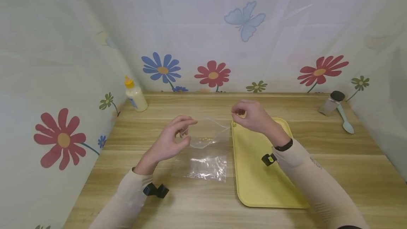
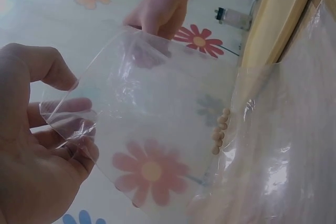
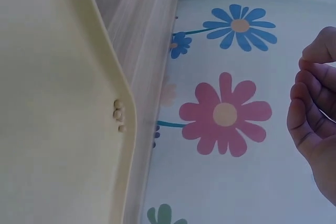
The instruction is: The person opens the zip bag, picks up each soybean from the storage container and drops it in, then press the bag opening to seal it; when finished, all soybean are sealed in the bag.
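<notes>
A clear plastic zip bag (image 1: 208, 167) lies partly on the wooden table with its mouth raised and spread. My left hand (image 1: 170, 140) holds the left edge of that mouth, fingers curled at the film. Several small round beige beads (image 2: 219, 132) sit inside the bag. My right hand (image 1: 251, 116) hovers above the far left corner of the yellow tray (image 1: 254, 186), beside the bag's mouth. Its thumb and index fingertips (image 3: 305, 62) meet; anything tiny between them is hidden. A few more beads (image 3: 118, 114) lie in that tray corner.
At the back left stands a glue bottle (image 1: 136, 98) with a yellow cap. A small jar (image 1: 331, 103) with a black lid is at the back right, beside a pale blue spoon (image 1: 346, 124). A flower-printed curtain (image 1: 190, 27) encloses the table's back and sides.
</notes>
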Motion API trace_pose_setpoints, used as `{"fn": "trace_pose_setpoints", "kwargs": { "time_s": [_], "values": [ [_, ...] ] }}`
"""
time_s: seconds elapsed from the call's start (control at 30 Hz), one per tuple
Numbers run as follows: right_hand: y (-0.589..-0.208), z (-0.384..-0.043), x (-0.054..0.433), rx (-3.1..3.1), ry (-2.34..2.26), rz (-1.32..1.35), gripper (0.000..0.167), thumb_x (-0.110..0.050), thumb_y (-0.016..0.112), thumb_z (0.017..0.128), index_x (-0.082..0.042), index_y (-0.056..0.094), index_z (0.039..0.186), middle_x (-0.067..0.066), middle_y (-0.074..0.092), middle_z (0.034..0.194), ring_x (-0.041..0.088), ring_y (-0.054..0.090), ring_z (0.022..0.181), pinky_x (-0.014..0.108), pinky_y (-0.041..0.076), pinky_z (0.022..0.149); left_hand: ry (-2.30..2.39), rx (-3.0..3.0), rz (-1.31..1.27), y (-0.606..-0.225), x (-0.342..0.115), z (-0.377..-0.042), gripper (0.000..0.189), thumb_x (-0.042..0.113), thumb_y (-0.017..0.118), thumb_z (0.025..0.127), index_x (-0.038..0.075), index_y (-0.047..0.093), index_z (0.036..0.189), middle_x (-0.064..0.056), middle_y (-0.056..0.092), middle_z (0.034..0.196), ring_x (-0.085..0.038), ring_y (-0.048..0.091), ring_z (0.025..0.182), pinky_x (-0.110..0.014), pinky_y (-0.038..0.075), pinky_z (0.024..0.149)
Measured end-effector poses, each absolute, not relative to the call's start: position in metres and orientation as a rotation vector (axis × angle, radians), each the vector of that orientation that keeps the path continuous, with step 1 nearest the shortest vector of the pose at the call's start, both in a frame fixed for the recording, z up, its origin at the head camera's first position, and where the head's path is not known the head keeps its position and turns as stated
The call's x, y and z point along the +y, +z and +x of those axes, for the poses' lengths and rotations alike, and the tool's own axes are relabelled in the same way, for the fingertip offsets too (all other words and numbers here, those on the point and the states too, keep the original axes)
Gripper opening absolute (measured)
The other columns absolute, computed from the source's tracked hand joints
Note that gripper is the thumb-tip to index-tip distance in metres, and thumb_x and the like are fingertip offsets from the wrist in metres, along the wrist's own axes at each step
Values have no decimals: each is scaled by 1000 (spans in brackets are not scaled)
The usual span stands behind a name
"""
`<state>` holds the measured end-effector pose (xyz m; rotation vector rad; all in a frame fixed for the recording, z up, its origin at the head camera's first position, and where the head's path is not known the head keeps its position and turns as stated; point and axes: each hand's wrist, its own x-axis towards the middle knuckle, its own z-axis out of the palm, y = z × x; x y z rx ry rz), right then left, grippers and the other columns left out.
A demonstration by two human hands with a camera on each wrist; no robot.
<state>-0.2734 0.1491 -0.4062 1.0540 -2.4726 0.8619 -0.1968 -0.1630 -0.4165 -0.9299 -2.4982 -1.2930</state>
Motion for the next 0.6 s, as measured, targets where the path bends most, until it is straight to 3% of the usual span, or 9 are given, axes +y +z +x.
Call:
{"fn": "trace_pose_setpoints", "kwargs": {
  "time_s": [0.6],
  "values": [
    [-380, -249, 126, -2248, 958, 1216, 9, -9, 67, 80, -9, 71, 88, 0, 68, 81, 12, 60, 73, 30, 53, 66, -1306, -2499, -923, -414, -162, -195, 50, 4, 63, 79, 2, 60, 129, -6, 57, 124, -18, 51, 82, -27, 45, 71]
  ]
}}
